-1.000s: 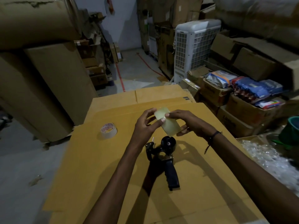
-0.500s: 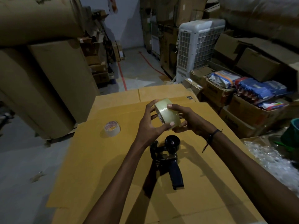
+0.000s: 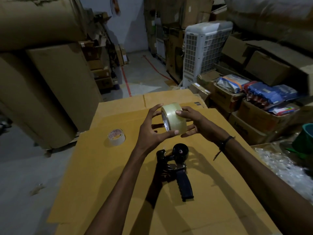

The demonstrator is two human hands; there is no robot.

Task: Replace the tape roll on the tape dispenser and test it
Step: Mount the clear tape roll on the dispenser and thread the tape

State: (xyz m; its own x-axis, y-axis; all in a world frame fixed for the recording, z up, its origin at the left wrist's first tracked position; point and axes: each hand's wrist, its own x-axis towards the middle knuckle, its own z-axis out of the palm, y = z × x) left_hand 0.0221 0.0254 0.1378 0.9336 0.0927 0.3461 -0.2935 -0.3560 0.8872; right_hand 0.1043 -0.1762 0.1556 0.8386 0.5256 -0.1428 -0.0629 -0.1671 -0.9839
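Clear tape roll [image 3: 173, 118] is held in the air above the dispenser [image 3: 176, 164], gripped at its rim by both hands: left [image 3: 150, 131], right [image 3: 194, 122]. Dispenser lies on its side on the cardboard table [image 3: 101, 167], hub bare. Risk: fingertip-only hold may slip; roll could be mounted backwards.

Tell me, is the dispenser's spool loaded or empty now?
Empty. The tape dispenser lies on the cardboard with a bare black hub; both hands hold the clear tape roll above it.
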